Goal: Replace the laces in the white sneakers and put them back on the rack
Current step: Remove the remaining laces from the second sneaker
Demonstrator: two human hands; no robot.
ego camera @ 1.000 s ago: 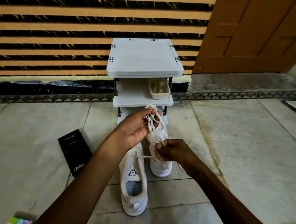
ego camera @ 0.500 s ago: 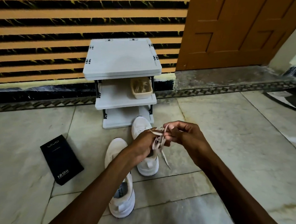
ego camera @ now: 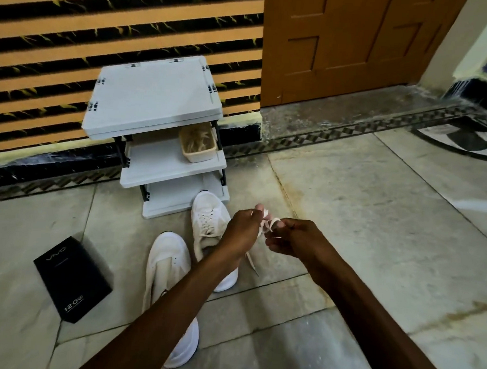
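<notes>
Grey stone floor (ego camera: pixel 376 219) spreads beneath the left hand (ego camera: pixel 241 229) and right hand (ego camera: pixel 297 239), whose fingers (ego camera: pixel 274 243) pinch a white lace (ego camera: pixel 265 227); wooden door (ego camera: pixel 342 48) beyond them.

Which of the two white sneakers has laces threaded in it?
The far sneaker, by the rack and beside the left hand: crossed laces show on it. The near sneaker shows none.

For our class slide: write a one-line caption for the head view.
Left hand and right hand hold a white lace near two sneakers on the floor by the rack.
</notes>
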